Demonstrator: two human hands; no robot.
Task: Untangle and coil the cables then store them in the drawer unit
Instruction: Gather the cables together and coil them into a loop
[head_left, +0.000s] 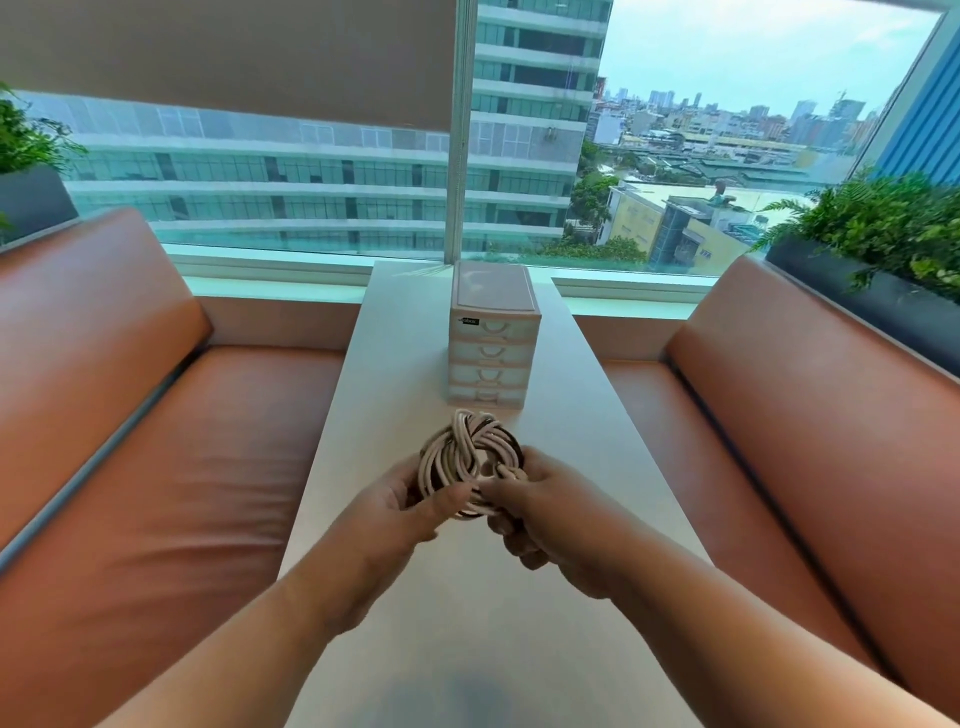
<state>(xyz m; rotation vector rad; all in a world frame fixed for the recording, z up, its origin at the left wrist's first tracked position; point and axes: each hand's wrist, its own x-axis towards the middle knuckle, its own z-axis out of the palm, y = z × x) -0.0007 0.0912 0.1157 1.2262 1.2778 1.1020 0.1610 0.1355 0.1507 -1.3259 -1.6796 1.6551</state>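
Note:
A knotted bundle of cables (470, 453), pale loops wound together with dark ones, hangs above the middle of the white table (571, 415). My left hand (410, 506) grips its left side with thumb and fingers curled round the loops. My right hand (535, 512) pinches strands at the bundle's lower right. Behind the bundle stands a small pale drawer unit (493, 338) with several drawers, all closed.
Brown leather sofas flank the narrow table, one on the left (130, 415) and one on the right (805, 415). A large window runs behind the drawer unit. Dark planters with green plants (883, 249) sit behind each sofa back.

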